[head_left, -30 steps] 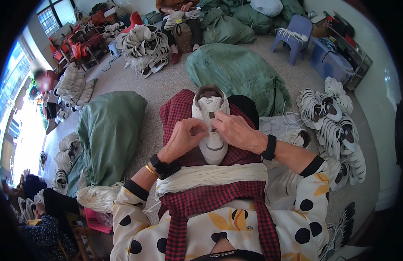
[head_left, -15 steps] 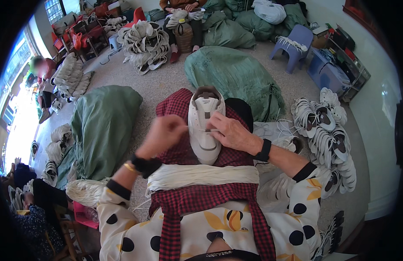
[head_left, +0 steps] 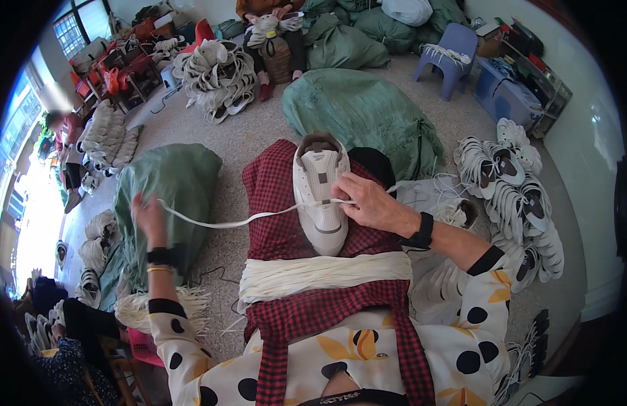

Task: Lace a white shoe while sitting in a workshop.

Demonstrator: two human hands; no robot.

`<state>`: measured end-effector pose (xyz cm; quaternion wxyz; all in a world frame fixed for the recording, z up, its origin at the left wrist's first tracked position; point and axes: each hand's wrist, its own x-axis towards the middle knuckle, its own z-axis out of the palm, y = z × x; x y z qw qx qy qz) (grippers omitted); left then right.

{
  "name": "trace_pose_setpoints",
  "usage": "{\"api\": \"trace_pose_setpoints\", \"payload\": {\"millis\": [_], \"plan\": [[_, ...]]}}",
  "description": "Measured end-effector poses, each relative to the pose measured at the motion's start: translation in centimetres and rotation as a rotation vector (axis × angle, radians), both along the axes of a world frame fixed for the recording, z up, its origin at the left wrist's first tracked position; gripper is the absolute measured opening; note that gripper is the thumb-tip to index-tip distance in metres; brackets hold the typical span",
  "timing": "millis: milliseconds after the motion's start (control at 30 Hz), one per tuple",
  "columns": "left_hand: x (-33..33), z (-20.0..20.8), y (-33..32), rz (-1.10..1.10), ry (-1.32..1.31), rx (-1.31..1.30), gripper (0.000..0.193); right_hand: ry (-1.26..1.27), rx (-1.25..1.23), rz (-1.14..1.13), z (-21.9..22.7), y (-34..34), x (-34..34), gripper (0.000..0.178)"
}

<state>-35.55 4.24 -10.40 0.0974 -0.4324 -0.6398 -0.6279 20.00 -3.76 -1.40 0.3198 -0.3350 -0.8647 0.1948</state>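
A white sneaker (head_left: 321, 183) with a brown collar lies on my lap, over a red and black checked apron (head_left: 269, 196), its toe toward me. From the shoe's lower eyelets a white shoelace (head_left: 239, 222) runs out to the left in a long sagging curve. Far out at that end, my left hand (head_left: 150, 215) pinches the lace, slightly blurred. My right hand (head_left: 369, 201) rests at the shoe's right side, fingers closed on the lace near the eyelets. A thick bundle of white laces (head_left: 323, 276) lies across my lap, nearer to me.
Green sacks (head_left: 361, 115) stand ahead and to the left. Stacked sneakers (head_left: 509, 183) rise at the right, and another heap (head_left: 215, 78) sits farther off. Beyond are a blue plastic stool (head_left: 450, 57) and a seated person (head_left: 280, 20) handling shoes. Another person sits at lower left.
My left hand has swung from beside the shoe far out to the left, drawing the lace out long. My right hand stays by the shoe.
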Motion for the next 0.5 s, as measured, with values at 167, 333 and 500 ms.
{"api": "trace_pose_setpoints", "payload": {"millis": [167, 333, 500], "plan": [[25.5, 9.4, -6.3, -0.992, 0.239, -0.368, 0.014, 0.007, -0.229, -0.008, 0.7, 0.3, 1.6, 0.007], [30.1, 9.7, -7.0, -1.185, 0.473, -0.384, 0.022, -0.325, 0.171, -0.421, 1.1, 1.5, 6.6, 0.009], [30.6, 8.8, -7.8, -1.198, 0.689, -0.344, 0.030, -0.047, 0.201, -0.128, 0.4, -1.0, 1.8, 0.031]]}}
